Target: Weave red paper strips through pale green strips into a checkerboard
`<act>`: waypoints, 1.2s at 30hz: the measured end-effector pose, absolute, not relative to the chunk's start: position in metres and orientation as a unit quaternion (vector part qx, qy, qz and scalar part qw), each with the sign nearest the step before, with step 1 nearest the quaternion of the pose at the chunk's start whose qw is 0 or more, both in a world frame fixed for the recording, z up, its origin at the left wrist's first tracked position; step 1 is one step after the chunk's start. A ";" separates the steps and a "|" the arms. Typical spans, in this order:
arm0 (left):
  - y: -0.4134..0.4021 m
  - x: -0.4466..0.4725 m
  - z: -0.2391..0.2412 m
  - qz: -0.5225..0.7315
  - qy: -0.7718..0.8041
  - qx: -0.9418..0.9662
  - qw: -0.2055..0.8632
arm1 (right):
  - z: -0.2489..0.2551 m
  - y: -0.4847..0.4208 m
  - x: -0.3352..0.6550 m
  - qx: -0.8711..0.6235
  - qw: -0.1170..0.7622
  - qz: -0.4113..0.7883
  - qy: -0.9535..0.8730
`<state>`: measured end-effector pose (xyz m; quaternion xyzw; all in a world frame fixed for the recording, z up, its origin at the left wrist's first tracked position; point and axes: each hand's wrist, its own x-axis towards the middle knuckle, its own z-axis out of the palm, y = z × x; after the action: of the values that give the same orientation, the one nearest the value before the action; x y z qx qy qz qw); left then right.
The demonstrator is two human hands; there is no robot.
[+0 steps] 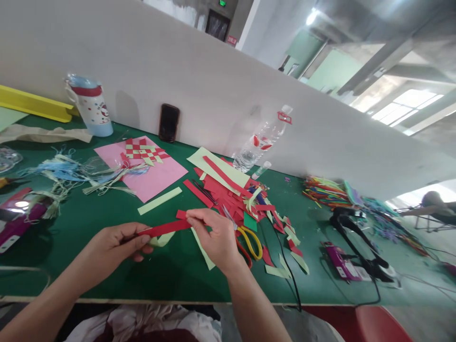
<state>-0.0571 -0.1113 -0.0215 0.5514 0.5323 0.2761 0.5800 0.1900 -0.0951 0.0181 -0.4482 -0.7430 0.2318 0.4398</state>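
Note:
Between my two hands a red paper strip (164,229) is stretched above the green table. My left hand (123,242) pinches its left end, and a pale green paper strip (163,239) hangs close by the fingers. My right hand (215,232) pinches the right end, where a short red piece sticks out past the fingertips. Just right of that hand lie scissors (252,240) with yellow and red handles, their blades partly hidden. A loose pale green strip (159,201) rests beyond the hands. Farther back, woven red and green paper pieces (146,151) lie on a pink sheet (144,186).
A heap of red paper (228,202) and scattered scraps spreads right of centre. Along the wall stand a tumbler (90,109), a phone (168,122) and a tilted water bottle (261,142). Tangled threads (67,171) lie left; a black strap (359,237) and cable lie right.

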 end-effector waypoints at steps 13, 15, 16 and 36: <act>-0.109 -0.062 -0.014 0.396 0.448 0.801 -0.019 | 0.017 -0.095 0.207 -0.388 0.480 0.010 -0.787; -0.112 -0.070 -0.035 0.373 0.397 0.837 -0.049 | 0.000 -0.101 0.208 -0.388 0.435 0.008 -0.812; -0.114 -0.074 -0.048 0.347 0.381 0.855 -0.053 | -0.010 -0.104 0.209 -0.390 0.406 0.009 -0.826; -0.131 -0.063 -0.077 0.186 0.481 0.828 0.223 | -0.054 -0.129 0.201 -0.389 0.235 0.028 -0.890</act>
<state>-0.0628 -0.1314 -0.0766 0.8276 0.4806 0.1857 0.2230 0.2009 -0.1287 -0.0541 -0.3889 -0.8903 0.0282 0.2352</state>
